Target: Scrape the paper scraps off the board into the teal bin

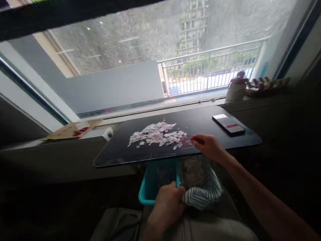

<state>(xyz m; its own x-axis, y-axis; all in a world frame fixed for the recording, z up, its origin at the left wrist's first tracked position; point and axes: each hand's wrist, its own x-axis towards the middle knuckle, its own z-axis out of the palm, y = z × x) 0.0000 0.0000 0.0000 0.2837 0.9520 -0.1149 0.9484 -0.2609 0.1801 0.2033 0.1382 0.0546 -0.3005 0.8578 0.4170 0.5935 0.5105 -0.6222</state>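
Note:
A loose heap of small white and pinkish flakes [156,133], like scraps of paper or film, lies on the dark tabletop [200,117]. At the heap's right end, my right hand [209,146] pinches a thin, see-through reddish piece [187,143] close to the table; its exact kind is unclear. Below the table's near edge, my left hand [169,201] is closed round the right rim of a teal plastic bin [145,192]. Its fingers are partly hidden. Next to it sits a white container or bag with black zigzag lines [203,197], with pale pinkish bits inside.
A phone [228,124] lies on the table's right side. Along the windowsill stand a lidded jar [236,89] and a basket of small items [265,87]. At the left are a brown paper sheet [62,130] and a white slatted object [97,133]. My legs are under the bin.

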